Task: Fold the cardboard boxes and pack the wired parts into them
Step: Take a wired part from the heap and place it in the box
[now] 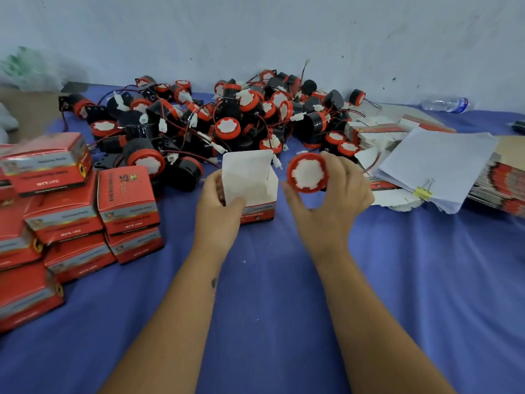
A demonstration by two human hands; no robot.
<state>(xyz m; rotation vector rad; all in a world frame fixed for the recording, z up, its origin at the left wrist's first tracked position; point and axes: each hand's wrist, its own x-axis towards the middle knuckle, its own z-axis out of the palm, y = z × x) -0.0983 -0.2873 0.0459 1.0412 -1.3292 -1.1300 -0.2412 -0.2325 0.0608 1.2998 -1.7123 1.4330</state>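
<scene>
My left hand point(220, 207) grips an opened red and white cardboard box point(250, 184) by its left side, lid flap standing up, white inside showing. My right hand point(329, 194) holds a wired part point(308, 173), a black cylinder with a red rim and white face, just right of the box's mouth. A large heap of the same wired parts point(227, 118) with red and black wires and white plugs lies behind the box on the blue cloth.
Several closed red boxes point(71, 211) are stacked at the left. Flat unfolded box blanks point(500, 183) and a clipped sheaf of white paper point(437, 166) lie at the right. A plastic bottle point(444, 104) lies by the wall. Blue cloth point(284, 280) covers the surface.
</scene>
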